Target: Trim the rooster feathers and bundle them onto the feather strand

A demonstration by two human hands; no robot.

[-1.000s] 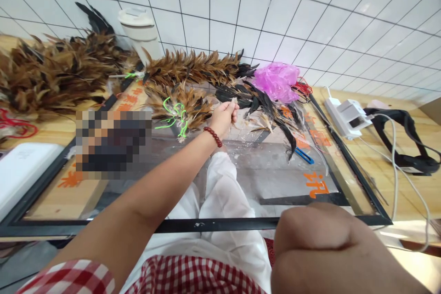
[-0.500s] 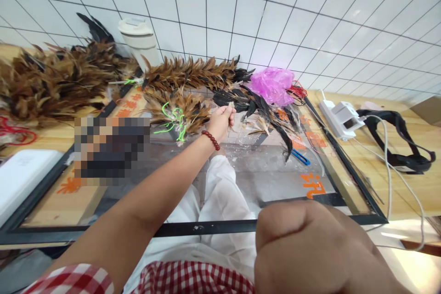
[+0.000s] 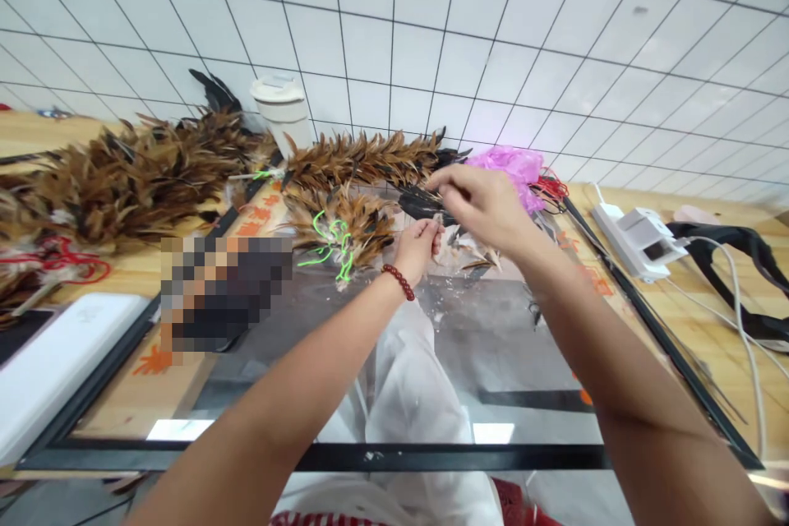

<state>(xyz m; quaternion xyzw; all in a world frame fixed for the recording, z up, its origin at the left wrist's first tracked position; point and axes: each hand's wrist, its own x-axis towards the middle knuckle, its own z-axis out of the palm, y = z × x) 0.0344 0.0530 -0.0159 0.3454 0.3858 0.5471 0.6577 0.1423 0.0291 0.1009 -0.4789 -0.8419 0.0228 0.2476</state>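
My left hand (image 3: 420, 248), with a red bead bracelet (image 3: 399, 282) at its wrist, is closed in a pinch around the pale base of some feathers. Black feathers (image 3: 422, 203) lie right behind its fingertips. Above and to the right is my right hand (image 3: 484, 201), its fingers bent and drawn together over the left fingertips; what lies between them is too small to make out. A brown feather bundle (image 3: 363, 222) tied with bright green string (image 3: 333, 240) rests left of my left hand. Small loose feathers (image 3: 481, 253) are scattered under my right hand.
A black-framed glass panel (image 3: 431, 457) covers the work surface. Behind stand a long brown feather strip (image 3: 363, 160), a white lidded cup (image 3: 282, 111) and a pink plastic bag (image 3: 511, 164). A large feather pile (image 3: 136, 181) is left; a power strip (image 3: 629, 242) with cables is right.
My right hand has swung up from the near right edge to beside my left hand over the feathers. My left hand keeps its pinch. The view has shifted slightly.
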